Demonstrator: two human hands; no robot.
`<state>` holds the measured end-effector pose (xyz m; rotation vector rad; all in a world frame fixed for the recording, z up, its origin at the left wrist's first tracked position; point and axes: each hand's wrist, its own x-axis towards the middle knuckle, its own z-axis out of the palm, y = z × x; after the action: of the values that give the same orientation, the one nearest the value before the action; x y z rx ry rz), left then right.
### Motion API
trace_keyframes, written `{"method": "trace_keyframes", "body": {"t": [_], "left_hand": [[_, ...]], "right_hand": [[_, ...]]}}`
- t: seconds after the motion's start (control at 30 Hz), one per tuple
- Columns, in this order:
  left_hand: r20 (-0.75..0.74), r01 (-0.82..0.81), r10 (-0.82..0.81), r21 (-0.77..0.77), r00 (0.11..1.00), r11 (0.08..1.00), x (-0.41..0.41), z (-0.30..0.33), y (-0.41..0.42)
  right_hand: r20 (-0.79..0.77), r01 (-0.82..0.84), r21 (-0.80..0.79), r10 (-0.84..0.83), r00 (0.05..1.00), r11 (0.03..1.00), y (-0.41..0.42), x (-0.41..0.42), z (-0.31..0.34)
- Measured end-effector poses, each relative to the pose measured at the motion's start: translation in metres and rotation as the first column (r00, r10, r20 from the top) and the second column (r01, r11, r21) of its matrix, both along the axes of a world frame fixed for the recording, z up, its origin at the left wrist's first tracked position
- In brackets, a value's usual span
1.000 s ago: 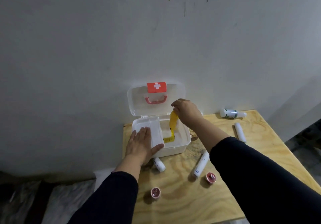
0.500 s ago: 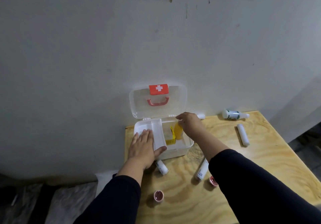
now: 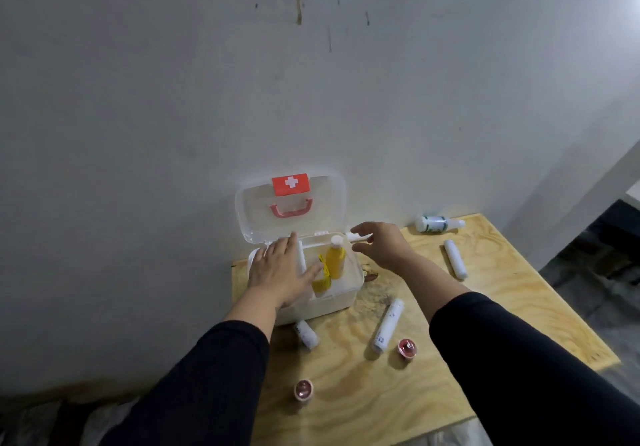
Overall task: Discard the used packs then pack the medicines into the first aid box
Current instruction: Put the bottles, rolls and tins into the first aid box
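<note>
The white first aid box stands open at the table's back left, its clear lid with a red cross leaning on the wall. Inside it a yellow bottle stands upright beside a yellow pack. My left hand lies flat over the box's left side, holding nothing. My right hand hovers just right of the box, fingers spread and empty. On the table lie white tubes, a white and green bottle and two small red round tins.
The plywood table stands against a grey wall. A small white item lies behind the box by my right fingers. Dark floor and a white ledge lie past the table's right edge. Crumpled plastic lies low at the left.
My right hand has let go of the yellow bottle, which now stands in the box, and has drawn back to the right. My left hand slid further over the box.
</note>
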<state>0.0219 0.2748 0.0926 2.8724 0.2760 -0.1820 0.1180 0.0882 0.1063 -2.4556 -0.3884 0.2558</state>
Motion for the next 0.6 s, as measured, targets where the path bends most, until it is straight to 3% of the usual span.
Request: {"method": "trace_keyframes", "body": {"t": [0.13,0.27,0.43,0.6], "left_hand": [[0.058,0.168,-0.168,-0.004,0.984,0.986,0.031,0.033,-0.036],[-0.034,0.292,-0.291,0.071,0.956,0.954,0.062,0.045,-0.081],[-0.229,0.293,-0.270,0.076,0.935,0.953,0.105,0.036,-0.133],[-0.320,0.213,-0.198,0.011,0.926,0.977,0.151,0.015,-0.174]], "right_hand": [[-0.017,-0.008,-0.118,0.006,1.000,0.993,-0.040,0.004,0.012],[-0.058,0.002,-0.197,-0.014,0.998,0.980,-0.086,0.028,0.016],[-0.074,-0.017,-0.271,-0.004,0.997,0.962,-0.142,0.074,0.007],[-0.070,0.003,-0.279,-0.024,0.997,0.960,-0.196,0.125,-0.009]]}}
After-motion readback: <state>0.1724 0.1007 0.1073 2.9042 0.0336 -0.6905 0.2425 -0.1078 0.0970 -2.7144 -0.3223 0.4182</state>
